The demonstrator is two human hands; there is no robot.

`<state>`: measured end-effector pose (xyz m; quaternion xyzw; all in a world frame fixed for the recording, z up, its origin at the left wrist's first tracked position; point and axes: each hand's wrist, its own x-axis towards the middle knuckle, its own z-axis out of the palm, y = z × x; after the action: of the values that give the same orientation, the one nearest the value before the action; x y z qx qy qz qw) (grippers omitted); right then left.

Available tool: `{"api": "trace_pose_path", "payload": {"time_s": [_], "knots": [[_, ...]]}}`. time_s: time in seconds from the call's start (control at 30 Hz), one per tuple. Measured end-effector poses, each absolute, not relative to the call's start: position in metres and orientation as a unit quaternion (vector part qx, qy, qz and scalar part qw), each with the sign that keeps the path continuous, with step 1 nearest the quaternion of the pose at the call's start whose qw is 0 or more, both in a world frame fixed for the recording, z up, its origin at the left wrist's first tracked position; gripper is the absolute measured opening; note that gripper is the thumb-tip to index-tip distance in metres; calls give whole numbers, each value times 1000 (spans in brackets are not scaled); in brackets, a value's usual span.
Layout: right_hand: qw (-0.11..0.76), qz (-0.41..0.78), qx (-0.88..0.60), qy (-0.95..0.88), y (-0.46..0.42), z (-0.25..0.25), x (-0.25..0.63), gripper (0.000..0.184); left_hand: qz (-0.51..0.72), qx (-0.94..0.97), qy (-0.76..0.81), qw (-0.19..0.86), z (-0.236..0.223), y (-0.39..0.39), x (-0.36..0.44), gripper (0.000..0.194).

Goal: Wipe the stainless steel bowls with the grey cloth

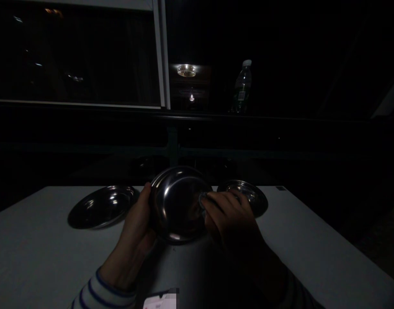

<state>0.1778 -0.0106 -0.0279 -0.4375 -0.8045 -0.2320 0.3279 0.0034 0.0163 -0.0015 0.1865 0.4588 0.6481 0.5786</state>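
My left hand (137, 223) grips a shiny stainless steel plate (177, 206) by its left rim, with the thumb on the near face. The plate is tilted up above the white table, its rounded underside apparently towards me. Against the plate's right side, my right hand (227, 214) is closed on a small grey scouring pad (202, 201), mostly covered by the fingers. A second steel plate (102, 208) lies on the table to the left. Behind my right hand rests a third steel plate (256, 199), partly hidden.
The white table (32, 240) spreads under my arms. At the bottom edge shows part of a lit phone (156, 302). Beyond the table runs a dark ledge, where a clear plastic bottle (243, 88) with a white cap stands by a window frame (162, 56). The surroundings are very dark.
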Motion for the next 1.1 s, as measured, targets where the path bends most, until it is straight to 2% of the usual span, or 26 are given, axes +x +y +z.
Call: {"api": "trace_pose_path", "payload": {"time_s": [0.17,0.33,0.5,0.63,0.8,0.93,1.1], "knots": [[350,-206,-370,-835,-15,-31,171,24,663,187,460,560,0,15,4,22],[351,-219,-434,-800,-12,-33,173,27,656,184,460,570,0,15,5,22],[353,-201,-370,-835,-15,-32,170,23,652,180,464,572,0,15,5,22],[360,-229,-425,-798,-14,-29,171,27,636,185,458,592,1,13,9,24],[347,-204,-371,-837,-16,-31,167,25,626,186,444,613,0,12,12,26],[368,-224,-409,-804,-16,-31,166,27,624,181,455,609,-1,12,13,25],[353,-202,-372,-835,-17,-33,166,25,621,188,456,610,-2,14,13,25]]}}
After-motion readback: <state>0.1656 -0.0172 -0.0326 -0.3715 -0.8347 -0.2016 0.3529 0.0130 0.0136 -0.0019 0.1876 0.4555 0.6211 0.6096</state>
